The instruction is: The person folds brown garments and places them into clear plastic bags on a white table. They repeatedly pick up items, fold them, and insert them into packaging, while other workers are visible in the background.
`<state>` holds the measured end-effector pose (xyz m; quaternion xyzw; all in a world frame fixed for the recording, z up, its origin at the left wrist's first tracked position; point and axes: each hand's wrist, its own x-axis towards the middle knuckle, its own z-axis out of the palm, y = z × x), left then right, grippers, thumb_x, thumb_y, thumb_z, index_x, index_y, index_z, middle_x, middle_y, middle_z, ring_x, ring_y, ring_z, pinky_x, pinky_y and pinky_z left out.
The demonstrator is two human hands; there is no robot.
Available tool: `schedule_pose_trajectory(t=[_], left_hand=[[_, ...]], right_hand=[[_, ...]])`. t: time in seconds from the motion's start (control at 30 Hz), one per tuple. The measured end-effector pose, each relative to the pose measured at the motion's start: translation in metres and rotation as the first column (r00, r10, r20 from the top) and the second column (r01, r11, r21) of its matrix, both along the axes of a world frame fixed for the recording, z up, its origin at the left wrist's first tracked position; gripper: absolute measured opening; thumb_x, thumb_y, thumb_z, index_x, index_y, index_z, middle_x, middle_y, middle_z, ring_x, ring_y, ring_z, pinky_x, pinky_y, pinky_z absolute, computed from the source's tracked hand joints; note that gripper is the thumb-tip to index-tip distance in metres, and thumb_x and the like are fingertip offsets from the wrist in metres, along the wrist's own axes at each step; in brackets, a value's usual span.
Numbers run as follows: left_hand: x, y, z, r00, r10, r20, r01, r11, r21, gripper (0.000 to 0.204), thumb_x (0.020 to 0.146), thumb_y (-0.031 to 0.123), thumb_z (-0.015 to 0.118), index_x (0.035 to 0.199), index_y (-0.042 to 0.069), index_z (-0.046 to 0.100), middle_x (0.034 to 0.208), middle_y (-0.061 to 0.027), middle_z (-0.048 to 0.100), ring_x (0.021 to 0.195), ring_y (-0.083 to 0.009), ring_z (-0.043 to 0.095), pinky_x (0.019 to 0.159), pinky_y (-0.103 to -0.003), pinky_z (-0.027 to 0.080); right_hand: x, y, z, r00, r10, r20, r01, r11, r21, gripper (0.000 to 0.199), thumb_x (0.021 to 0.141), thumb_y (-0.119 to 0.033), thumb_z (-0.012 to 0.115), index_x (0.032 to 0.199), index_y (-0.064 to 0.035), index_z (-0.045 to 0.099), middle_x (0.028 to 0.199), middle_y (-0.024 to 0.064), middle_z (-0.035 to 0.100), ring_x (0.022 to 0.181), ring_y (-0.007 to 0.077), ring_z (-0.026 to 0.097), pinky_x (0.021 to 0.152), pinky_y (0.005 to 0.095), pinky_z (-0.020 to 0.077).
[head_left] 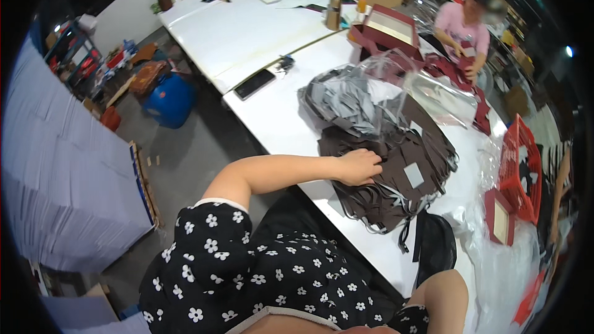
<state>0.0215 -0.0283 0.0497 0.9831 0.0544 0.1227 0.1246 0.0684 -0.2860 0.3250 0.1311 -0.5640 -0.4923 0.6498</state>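
A wide pile of dark brown flat pieces with thin straps (396, 207) lies on the white table before me. From the left, my left hand (357, 167) rests on this pile, its fingers bent and close together against the brown pieces. Whatever lies under those fingertips is hidden. A pale square card (413, 175) sits on top of the pile, right of the hand. Beyond it is a clear plastic bag of grey pieces (356, 102). My bent right arm (447, 294) shows at the lower right, but its hand is out of view.
A person in pink (463, 28) handles dark red pieces (448, 73) across the table. A black phone (254, 84) and keys (285, 64) lie near the left edge. Red boxes (391, 26), a red basket (518, 167) and clear plastic (507, 272) surround the pile. Stacked sheets (68, 167) stand left.
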Motion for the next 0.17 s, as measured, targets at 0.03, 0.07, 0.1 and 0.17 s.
schedule_pose_trajectory(t=[0.03,0.07,0.1,0.17], left_hand=[[-0.003,0.0,0.004,1.0,-0.005,0.0,0.005,1.0,-0.001,0.033,0.082,0.027,0.07,0.102,0.003,0.06,0.124,-0.0194,0.055,0.115,-0.0353,0.053,0.094,-0.044,0.043],[-0.009,0.004,0.01,1.0,0.013,-0.025,-0.014,1.0,-0.017,0.032,0.081,0.026,0.07,0.101,0.003,0.061,0.12,-0.02,0.057,0.112,-0.0365,0.055,0.092,-0.045,0.046],[0.001,-0.001,0.019,0.999,-0.04,-0.016,0.04,0.999,-0.017,0.033,0.08,0.025,0.071,0.102,0.003,0.062,0.119,-0.0206,0.059,0.111,-0.037,0.057,0.092,-0.046,0.047],[-0.011,0.004,0.01,0.999,0.029,0.023,-0.028,0.999,-0.042,0.034,0.08,0.022,0.071,0.107,0.003,0.062,0.125,-0.0198,0.058,0.115,-0.0364,0.056,0.095,-0.045,0.046]], right_hand=[[0.005,-0.001,-0.002,1.0,-0.015,-0.028,0.016,0.999,0.031,0.055,0.102,-0.046,0.035,0.142,-0.0103,0.045,0.156,0.0136,0.027,0.146,0.0313,0.017,0.12,0.0479,0.0121],[0.011,0.004,-0.004,0.998,-0.014,-0.068,0.019,0.997,0.081,0.055,0.102,-0.046,0.035,0.143,-0.0105,0.045,0.157,0.0135,0.027,0.147,0.0312,0.017,0.12,0.0477,0.012],[0.01,0.002,-0.001,0.993,-0.078,-0.089,0.089,0.988,0.126,0.054,0.102,-0.045,0.035,0.143,-0.0106,0.045,0.157,0.0135,0.026,0.147,0.0312,0.016,0.12,0.0476,0.0119],[0.024,-0.015,-0.005,0.979,-0.171,-0.11,0.185,0.973,0.137,0.054,0.102,-0.045,0.034,0.143,-0.0108,0.045,0.157,0.0135,0.026,0.147,0.0311,0.016,0.12,0.0474,0.0118]])
